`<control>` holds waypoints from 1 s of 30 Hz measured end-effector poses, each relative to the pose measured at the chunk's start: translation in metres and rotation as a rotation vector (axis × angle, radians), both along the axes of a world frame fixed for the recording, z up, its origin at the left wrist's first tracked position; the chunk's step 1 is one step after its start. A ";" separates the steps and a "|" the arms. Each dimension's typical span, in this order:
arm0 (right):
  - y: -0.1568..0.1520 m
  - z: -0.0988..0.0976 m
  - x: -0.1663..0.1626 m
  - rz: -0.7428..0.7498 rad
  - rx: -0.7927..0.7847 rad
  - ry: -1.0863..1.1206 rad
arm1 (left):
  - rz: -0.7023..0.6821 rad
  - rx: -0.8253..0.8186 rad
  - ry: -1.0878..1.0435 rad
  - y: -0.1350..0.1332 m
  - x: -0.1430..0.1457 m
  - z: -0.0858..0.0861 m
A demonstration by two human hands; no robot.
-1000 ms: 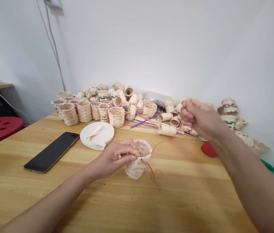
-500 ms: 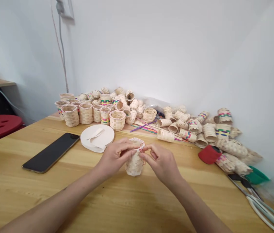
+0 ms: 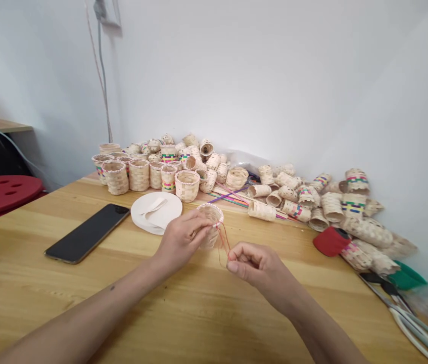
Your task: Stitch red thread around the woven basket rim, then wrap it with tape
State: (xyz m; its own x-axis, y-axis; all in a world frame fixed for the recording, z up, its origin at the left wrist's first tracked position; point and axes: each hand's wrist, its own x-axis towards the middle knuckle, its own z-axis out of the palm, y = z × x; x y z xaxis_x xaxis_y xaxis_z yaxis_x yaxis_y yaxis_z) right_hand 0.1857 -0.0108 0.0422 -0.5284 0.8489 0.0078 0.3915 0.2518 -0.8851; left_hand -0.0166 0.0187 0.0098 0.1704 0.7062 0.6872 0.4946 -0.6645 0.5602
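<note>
Over the worktop (image 3: 183, 313), hold the small, pale, round woven-strip basket (image 3: 210, 238) steady in the left hand (image 3: 179, 236), pinched near its top, while the right hand (image 3: 255, 263), apart and closed on thin red thread (image 3: 226, 237), should pull evenly to avoid tangles.

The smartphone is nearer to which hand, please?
Left: the left hand, holding the woven basket, is right of the smartphone; the right hand, pinching red thread, is farther right.
</note>
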 end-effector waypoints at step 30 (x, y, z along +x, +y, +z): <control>0.021 -0.003 0.015 0.029 0.531 -0.283 | -0.315 -0.049 0.043 -0.006 0.009 -0.004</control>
State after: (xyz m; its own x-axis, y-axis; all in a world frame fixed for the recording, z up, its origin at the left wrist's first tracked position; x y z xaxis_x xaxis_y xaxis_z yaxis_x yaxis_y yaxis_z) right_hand 0.2010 0.0099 0.0387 -0.5946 0.7527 0.2826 0.5800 0.6450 -0.4976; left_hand -0.0075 0.0130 0.0053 0.4140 0.6459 0.6414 0.2926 -0.7617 0.5781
